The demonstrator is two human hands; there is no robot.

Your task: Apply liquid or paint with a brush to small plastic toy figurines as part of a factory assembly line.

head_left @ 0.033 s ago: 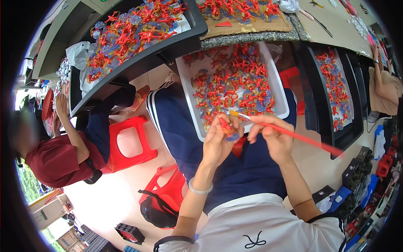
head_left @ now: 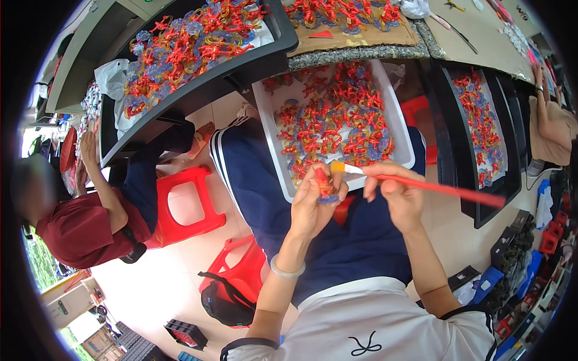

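Above the person's lap, a small red and blue figure sits in the left hand, thumb and fingers closed round it; right hand has thumb and fingers pinched on a thin red-handled brush, handle pointing off to the right, white ferrule and yellow-orange bristles toward the left hand; bristles are right by the figure and left fingertips, contact cannot be told; pale bracelet on left wrist; just beyond the hands, white tray over the knees, heaped with red, blue and yellow pieces; black crate at upper left with similar pieces, black tray at right likewise; more on cardboard on the table beyond; to the left, two red stools, the nearer with a black bag, and a co-worker in a dark red shirt.
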